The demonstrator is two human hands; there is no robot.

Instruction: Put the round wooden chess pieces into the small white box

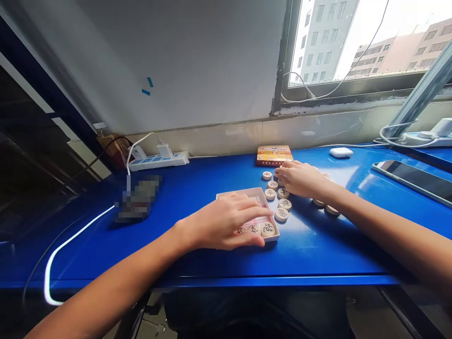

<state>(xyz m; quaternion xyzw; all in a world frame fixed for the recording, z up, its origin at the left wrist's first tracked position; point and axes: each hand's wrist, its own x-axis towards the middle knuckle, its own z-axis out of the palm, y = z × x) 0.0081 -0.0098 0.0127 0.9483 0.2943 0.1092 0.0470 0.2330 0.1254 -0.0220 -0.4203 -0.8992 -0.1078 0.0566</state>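
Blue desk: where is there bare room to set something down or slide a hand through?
Bare desk: left of the white box, towards the power strip; along the front, right of that box; and between the loose discs and the phone. Crowded: where the left hand rests over the box and the right hand reaches among discs by the printed box.

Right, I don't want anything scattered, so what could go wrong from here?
The left hand lies over the open box; leaning on its rim could tip it and spill the pieces inside. The right hand reaches among close-set pieces, so it might knock neighbours aside. The right forearm passes near other pieces and could brush them.
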